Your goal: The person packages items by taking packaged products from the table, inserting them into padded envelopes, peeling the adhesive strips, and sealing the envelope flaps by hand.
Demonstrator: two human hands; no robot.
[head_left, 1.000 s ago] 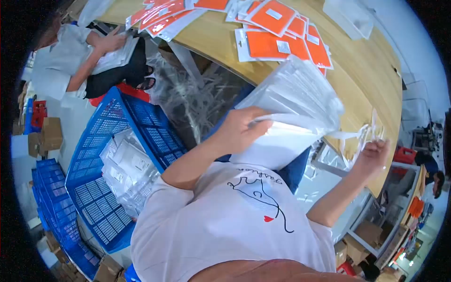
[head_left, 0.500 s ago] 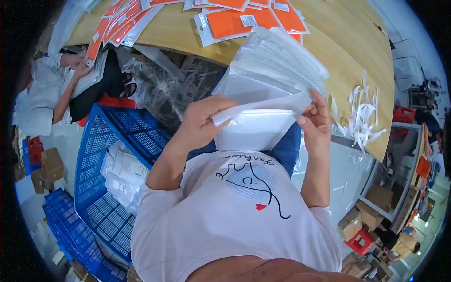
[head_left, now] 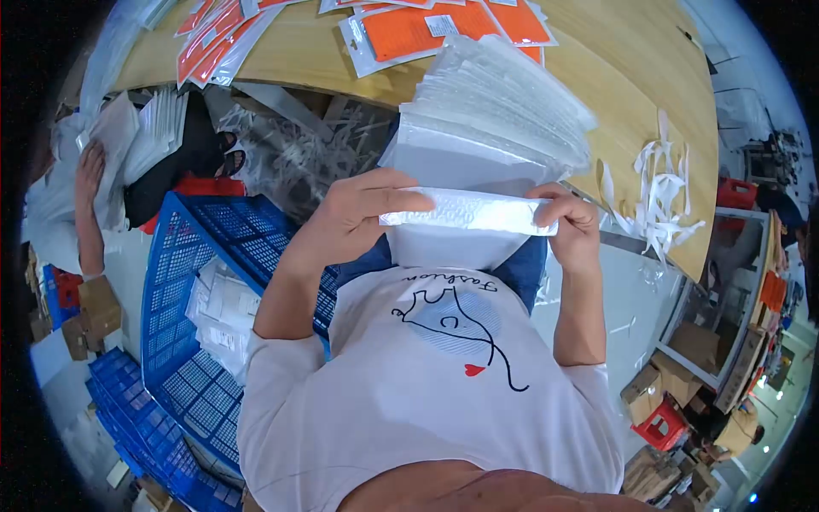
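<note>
A stack of clear and white plastic bags point(head_left: 495, 111) lies fanned out on my lap, its far end at the table edge. Across its near part runs a folded white flap point(head_left: 469, 212) of a bag. My left hand point(head_left: 354, 213) pinches the left end of that flap, fingers on top. At the right end my right hand point(head_left: 570, 224) pinches it between thumb and fingers. Beyond the stack, orange items in clear packets point(head_left: 435, 32) lie on the wooden table point(head_left: 623, 85). White strips point(head_left: 661, 200) lie in a tangle near the table's right end.
A blue basket point(head_left: 183, 290) holding white packets point(head_left: 223, 311) stands at my left, with more blue baskets point(head_left: 141, 410) beyond it. At the upper left another person point(head_left: 90, 183) handles white bags. A red stool point(head_left: 659, 425) and cardboard boxes are at the lower right.
My right hand has come from the white strips to the bag's right side. The flap is now folded down into a narrow band between both hands. The strips lie on the table.
</note>
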